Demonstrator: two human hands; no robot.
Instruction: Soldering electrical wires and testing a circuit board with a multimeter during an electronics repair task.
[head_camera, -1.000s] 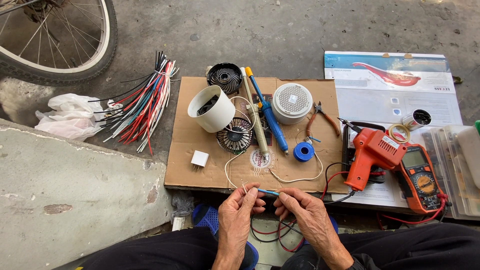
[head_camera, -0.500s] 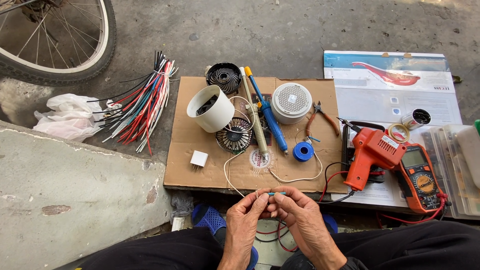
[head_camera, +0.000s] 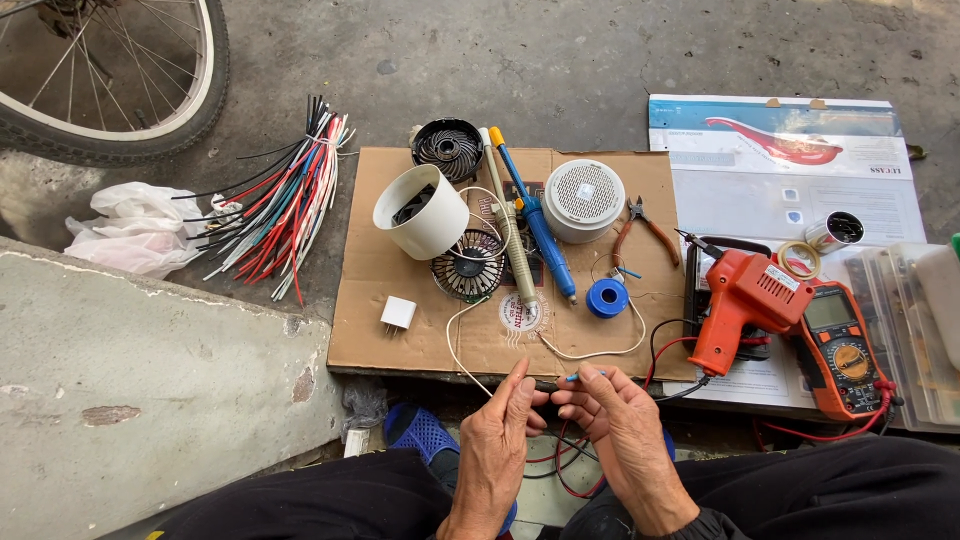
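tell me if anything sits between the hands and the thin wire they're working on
Nothing visible does. The left hand and right hand both pinch the wire directly at their fingertips, just off the near edge of the cardboard. The tools lie farther back on the cardboard, clear of the hands.

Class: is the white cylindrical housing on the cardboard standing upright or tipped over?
Tipped. The white housing lies tilted on the cardboard, its dark open mouth facing up and left.

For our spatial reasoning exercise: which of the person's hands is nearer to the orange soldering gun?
Right. The right hand sits just below-left of the orange soldering gun, while the left hand lies farther left, beyond the right hand.
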